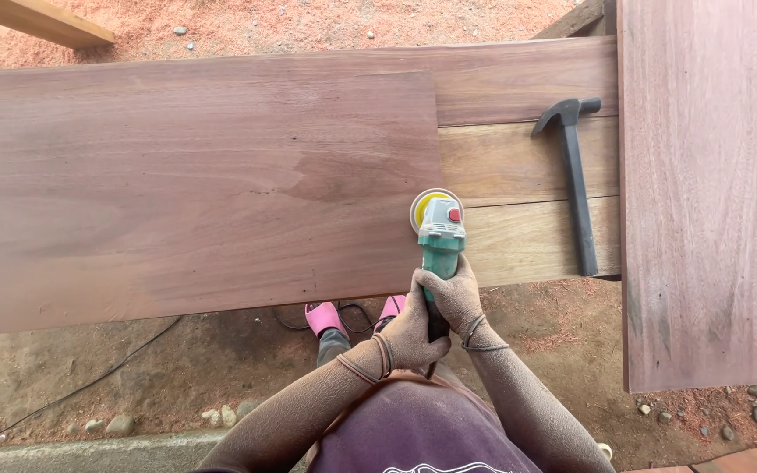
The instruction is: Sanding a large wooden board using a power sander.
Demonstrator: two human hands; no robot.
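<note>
Head view, looking straight down over a workbench of pale planks [519, 162]. A broad reddish-brown board [194, 188] lies across the bench, its long axis running left to right; a second reddish board [707, 193] lies at the right, its long axis running away from the viewer. A black claw hammer [576, 180] rests on the pale planks between the two boards, head at the far end, handle pointing back toward the person, well apart from the tool in use. A black cable [89, 381] trails over the dirt ground [221, 368] below the bench edge, near the person's pink sandals [326, 315].

The green angle grinder [440, 241] stands at the right end of the broad board, near its front corner. Its long axis points away from the person, with the yellow disc [427, 206] at the far end, lying over the board's end edge; whether the disc touches the wood cannot be told from above.

Both hands are dusted with sawdust. The left hand [409, 337] and right hand [456, 298] are wrapped together around the grinder's rear handle, fingers curled tight, hiding it entirely.
</note>
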